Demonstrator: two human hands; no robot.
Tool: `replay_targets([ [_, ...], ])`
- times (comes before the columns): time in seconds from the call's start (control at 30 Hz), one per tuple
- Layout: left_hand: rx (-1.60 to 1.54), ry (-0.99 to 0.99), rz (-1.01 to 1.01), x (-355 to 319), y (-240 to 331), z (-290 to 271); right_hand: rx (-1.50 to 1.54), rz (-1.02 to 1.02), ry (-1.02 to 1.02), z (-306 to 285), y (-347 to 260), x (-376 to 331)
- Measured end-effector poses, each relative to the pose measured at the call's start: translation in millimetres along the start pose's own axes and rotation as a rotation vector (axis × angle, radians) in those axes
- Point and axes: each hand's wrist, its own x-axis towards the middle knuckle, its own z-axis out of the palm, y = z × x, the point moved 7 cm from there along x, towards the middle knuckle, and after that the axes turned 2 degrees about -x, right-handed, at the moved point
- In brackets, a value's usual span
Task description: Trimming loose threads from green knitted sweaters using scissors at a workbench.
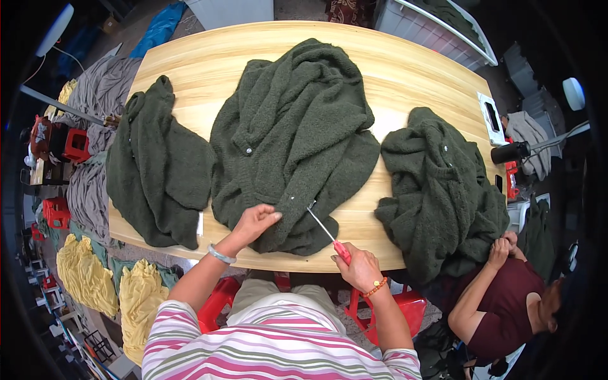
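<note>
A dark green knitted garment [297,120] lies bunched in the middle of the wooden table, with small shiny buttons on it. My left hand [256,223] is closed on its near edge, thumb and fingers pinching the knit. In my right hand [361,269] is a red-handled tool with a thin metal shaft [323,225], gripped by the handle [342,252]. The shaft points up and to the left, its tip at the garment close to a button [292,198]. The tip is too small to tell its exact shape.
Similar green garments lie at the table's left [158,164] and right [443,190]. At the right corner a co-worker [506,304] handles the right garment. A black lamp head [510,152] and a white-framed dark device [491,119] sit on the right edge. Red stools [221,301] stand below.
</note>
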Motion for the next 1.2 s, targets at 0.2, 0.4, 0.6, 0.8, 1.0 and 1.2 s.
replay_targets([
  [0.2,-0.346,0.004,0.021,45,19,22,0.019,0.026,0.031,-6,-3,-3],
  [0.4,0.017,0.069,0.175,46,28,31,-0.042,-0.019,0.025,-5,-14,-2],
  [0.6,-0.001,0.120,0.196,52,-5,13,-0.081,-0.036,-0.004,-6,-21,-4],
  [0.8,-0.016,0.100,0.217,39,16,26,-0.074,-0.045,-0.011,-7,-21,3],
  [1.0,-0.023,0.074,0.197,37,15,25,-0.066,-0.018,-0.024,-10,-22,3],
  [1.2,-0.205,0.059,0.127,43,0,25,-0.091,-0.151,-0.141,10,-23,-10],
])
